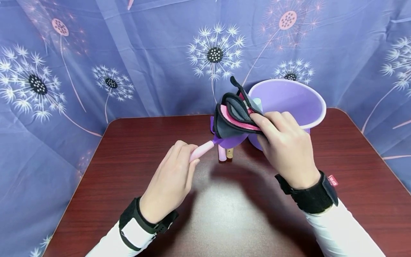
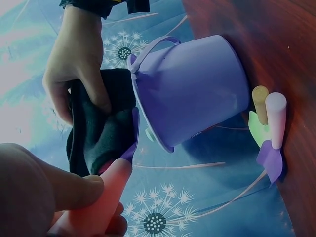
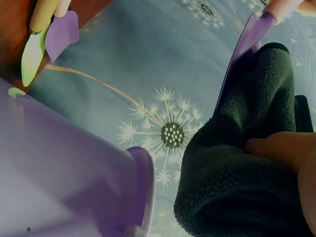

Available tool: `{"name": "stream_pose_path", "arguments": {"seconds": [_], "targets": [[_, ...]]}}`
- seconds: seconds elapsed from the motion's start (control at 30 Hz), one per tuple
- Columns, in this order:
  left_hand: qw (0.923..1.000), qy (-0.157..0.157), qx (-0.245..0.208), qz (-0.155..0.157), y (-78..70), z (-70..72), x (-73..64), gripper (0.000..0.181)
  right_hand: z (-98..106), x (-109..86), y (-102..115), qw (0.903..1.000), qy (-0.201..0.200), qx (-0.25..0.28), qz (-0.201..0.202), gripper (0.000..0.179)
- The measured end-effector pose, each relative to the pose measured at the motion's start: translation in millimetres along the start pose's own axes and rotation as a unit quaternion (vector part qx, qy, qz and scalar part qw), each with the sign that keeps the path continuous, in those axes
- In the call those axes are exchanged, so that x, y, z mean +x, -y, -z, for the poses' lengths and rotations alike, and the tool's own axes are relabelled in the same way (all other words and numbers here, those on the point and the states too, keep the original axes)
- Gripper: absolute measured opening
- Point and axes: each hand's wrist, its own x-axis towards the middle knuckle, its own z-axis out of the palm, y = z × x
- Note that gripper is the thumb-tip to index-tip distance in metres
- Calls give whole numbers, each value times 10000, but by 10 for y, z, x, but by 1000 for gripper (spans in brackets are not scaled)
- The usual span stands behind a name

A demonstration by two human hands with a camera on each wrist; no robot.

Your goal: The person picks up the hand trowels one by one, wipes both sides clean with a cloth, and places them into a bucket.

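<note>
My left hand (image 1: 169, 180) grips the pink handle (image 1: 202, 150) of a garden trowel, and the trowel's purple blade (image 1: 233, 142) points away to the right. With my right hand (image 1: 288, 148) I pinch a folded fleecy cloth (image 1: 227, 129), dark grey and pink with black edging. In the head view the cloth lies over the upper side of the blade and hides much of it. In the right wrist view the dark fleece (image 3: 237, 173) lies along the blade (image 3: 239, 61), right up against it.
A purple bucket (image 2: 197, 89) with a raised handle stands behind my right hand at the table's back. Left of it, two small tools lie on the dark red wooden table (image 1: 144, 142): one pink-handled (image 2: 276, 116) with a purple blade, one tan-handled (image 2: 260, 101) with a green blade. Patterned blue fabric (image 1: 160, 53) hangs behind.
</note>
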Motion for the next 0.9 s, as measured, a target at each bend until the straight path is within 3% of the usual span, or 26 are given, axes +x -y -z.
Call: {"name": "stream_pose_path", "arguments": {"seconds": [0.2,0.4,0.67,0.9], "targets": [[9999,91,20,-61,-1,-37,-10,17,-85,-40,56,9992,267,237,156,35],[9997,223,75,-71,-27,-92,-18,15,-160,-91,108,9959,515,736,54,40],[9994,320,127,-98,-56,-136,-35,17,-252,-123,192,9888,502,1353,-372,42],[9993,342,128,-111,-65,-142,-38,18,-297,-122,219,9744,343,2019,-929,37]]}}
